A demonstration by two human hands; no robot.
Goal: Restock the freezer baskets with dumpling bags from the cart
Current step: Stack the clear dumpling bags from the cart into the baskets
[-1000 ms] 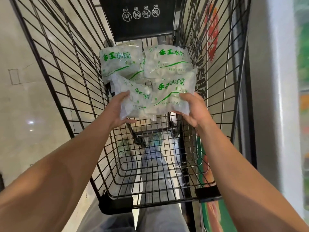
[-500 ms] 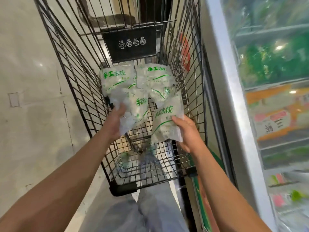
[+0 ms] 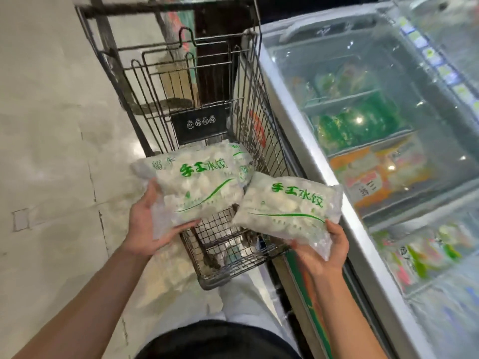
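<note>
Dumpling bags up out of the cart, one gripped in each hand.

Left hand (image 3: 145, 224) grasps the left dumpling bag (image 3: 191, 187) by its near corner, thumb on top, holding it above the wire cart (image 3: 223, 244); right hand (image 3: 324, 252) cradles the right dumpling bag (image 3: 287, 206) from beneath, fingers curled round its near edge, right beside the freezer's metal rim (image 3: 305, 141). The two bags almost touch. More bags (image 3: 241, 161) lie behind them in the cart, under its black placard (image 3: 199, 123). Cart stands tight against the freezer (image 3: 375, 125); pale tiled floor (image 3: 46, 151) lies open on the left. Under the freezer's glass, divided sections hold green, orange and mixed packets, blurred.
</note>
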